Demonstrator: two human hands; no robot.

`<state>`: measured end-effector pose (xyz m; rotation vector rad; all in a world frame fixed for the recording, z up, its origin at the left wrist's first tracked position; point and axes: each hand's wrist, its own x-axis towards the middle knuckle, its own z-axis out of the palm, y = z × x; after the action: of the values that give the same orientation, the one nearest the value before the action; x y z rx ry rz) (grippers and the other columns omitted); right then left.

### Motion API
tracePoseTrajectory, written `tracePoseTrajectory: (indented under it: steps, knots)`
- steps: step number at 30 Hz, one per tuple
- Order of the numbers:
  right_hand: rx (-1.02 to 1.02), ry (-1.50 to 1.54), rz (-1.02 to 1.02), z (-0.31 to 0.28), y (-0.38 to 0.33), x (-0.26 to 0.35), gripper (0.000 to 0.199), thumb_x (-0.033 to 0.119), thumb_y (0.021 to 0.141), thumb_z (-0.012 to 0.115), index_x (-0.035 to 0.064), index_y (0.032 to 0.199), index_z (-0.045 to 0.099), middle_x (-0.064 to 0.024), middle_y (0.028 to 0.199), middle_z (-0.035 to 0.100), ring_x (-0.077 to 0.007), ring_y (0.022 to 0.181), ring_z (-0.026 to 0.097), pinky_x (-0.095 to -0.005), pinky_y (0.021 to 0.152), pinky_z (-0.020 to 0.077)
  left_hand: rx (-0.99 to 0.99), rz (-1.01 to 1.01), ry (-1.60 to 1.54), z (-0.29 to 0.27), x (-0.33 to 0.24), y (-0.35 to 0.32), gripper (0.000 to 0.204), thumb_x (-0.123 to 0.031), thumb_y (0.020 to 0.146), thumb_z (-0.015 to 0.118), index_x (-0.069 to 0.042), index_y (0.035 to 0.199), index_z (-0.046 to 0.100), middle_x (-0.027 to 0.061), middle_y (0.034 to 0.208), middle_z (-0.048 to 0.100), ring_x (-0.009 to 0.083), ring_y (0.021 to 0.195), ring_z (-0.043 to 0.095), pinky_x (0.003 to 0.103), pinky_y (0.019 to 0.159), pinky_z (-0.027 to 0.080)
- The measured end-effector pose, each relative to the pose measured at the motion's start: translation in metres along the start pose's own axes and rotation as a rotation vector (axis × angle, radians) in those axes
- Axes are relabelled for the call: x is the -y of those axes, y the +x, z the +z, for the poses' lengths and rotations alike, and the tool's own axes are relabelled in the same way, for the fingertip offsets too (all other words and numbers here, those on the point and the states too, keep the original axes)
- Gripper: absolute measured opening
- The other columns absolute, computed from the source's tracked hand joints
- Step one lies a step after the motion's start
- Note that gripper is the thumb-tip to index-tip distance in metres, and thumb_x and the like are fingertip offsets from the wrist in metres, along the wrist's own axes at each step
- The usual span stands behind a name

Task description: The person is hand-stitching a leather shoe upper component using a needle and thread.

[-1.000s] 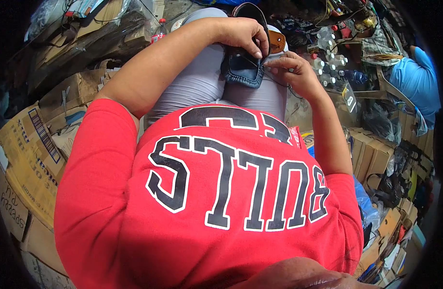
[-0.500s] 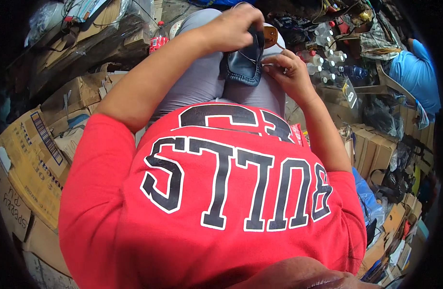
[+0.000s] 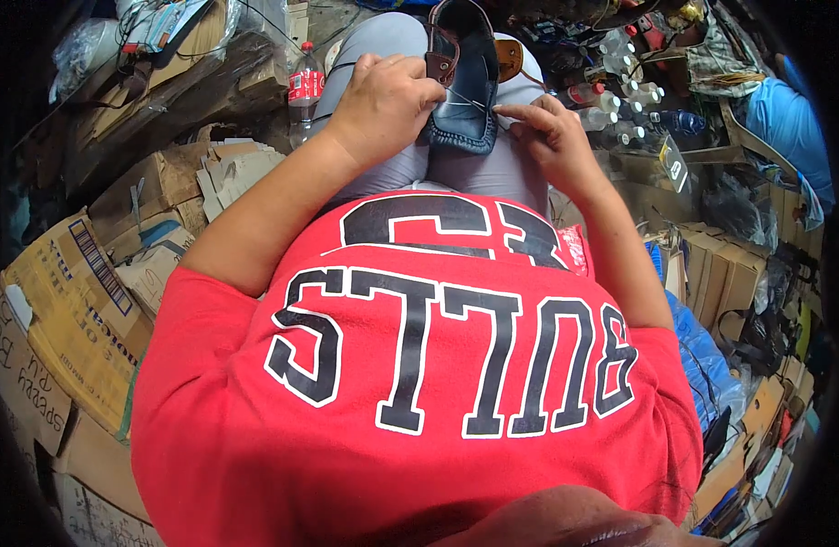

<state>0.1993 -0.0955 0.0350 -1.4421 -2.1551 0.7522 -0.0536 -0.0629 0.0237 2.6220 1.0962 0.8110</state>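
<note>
A dark blue moccasin-type shoe (image 3: 462, 137) with gathered stitching around its toe rests on my lap, toe toward me. A brown strap piece (image 3: 442, 66) with a metal rivet lies at its left side. Thin pale thread (image 3: 465, 98) crosses the shoe's opening between my hands. At the shoe's left edge, my left hand (image 3: 385, 102) is closed, its fingertips pinched at one end of the thread. My right hand (image 3: 552, 137) is by the right edge, index finger and thumb closed near the thread's other end. Whether a needle is present cannot be made out.
A tan leather piece (image 3: 509, 59) lies on my right thigh. A red-labelled bottle (image 3: 305, 87) stands left of my knees; several capped bottles (image 3: 611, 114) lie to the right. Cardboard (image 3: 73, 310) is piled at left, with blue plastic (image 3: 702, 365) and boxes (image 3: 716, 273) at right.
My left hand has come down from above the shoe to its left edge, uncovering the shoe's inside and the brown strap piece. My right hand has stayed nearly in place.
</note>
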Motion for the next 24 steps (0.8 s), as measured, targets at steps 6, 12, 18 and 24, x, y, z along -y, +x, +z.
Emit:
tracePoseTrajectory:
  steps: [6, 12, 18, 24]
  knots:
    - [0.160, 0.002, 0.010, -0.017, 0.012, -0.006, 0.035, -0.001, 0.075, 0.061, 0.0213, 0.100, 0.069, -0.0009, 0.085, 0.059, -0.0174, 0.083, 0.056, -0.0320, 0.080, 0.0388, 0.007, -0.061, -0.230, 0.006, 0.004, 0.005, 0.017, -0.011, 0.075, 0.065, -0.022, 0.087, 0.071, -0.0002, 0.074, 0.053, 0.0195, 0.079, 0.053, 0.035, 0.073, 0.034]
    - [0.214, -0.151, -0.024, -0.021, 0.022, -0.018, 0.034, 0.004, 0.077, 0.060, 0.0271, 0.099, 0.070, 0.0021, 0.086, 0.059, -0.0193, 0.090, 0.050, -0.0341, 0.085, 0.0327, 0.032, -0.056, -0.108, 0.010, 0.005, 0.006, 0.014, -0.016, 0.078, 0.064, -0.025, 0.085, 0.072, -0.0028, 0.076, 0.053, 0.0177, 0.084, 0.053, 0.036, 0.076, 0.033]
    - [0.213, -0.038, -0.048, -0.019, 0.026, -0.025, 0.039, -0.001, 0.073, 0.057, 0.0265, 0.098, 0.071, 0.0010, 0.083, 0.057, -0.0191, 0.087, 0.050, -0.0321, 0.082, 0.0371, 0.040, -0.050, -0.111, 0.015, 0.003, 0.005, 0.021, -0.012, 0.075, 0.067, -0.025, 0.091, 0.071, -0.0018, 0.074, 0.053, 0.0173, 0.082, 0.052, 0.034, 0.078, 0.030]
    - [0.301, 0.108, -0.064, -0.022, 0.034, -0.030, 0.045, -0.007, 0.067, 0.051, 0.0177, 0.098, 0.072, 0.0005, 0.077, 0.054, -0.0161, 0.080, 0.049, -0.0284, 0.076, 0.0408, 0.139, -0.099, -0.134, 0.016, 0.003, 0.014, 0.019, -0.014, 0.076, 0.066, -0.026, 0.089, 0.071, -0.0042, 0.075, 0.055, 0.0154, 0.085, 0.053, 0.034, 0.080, 0.029]
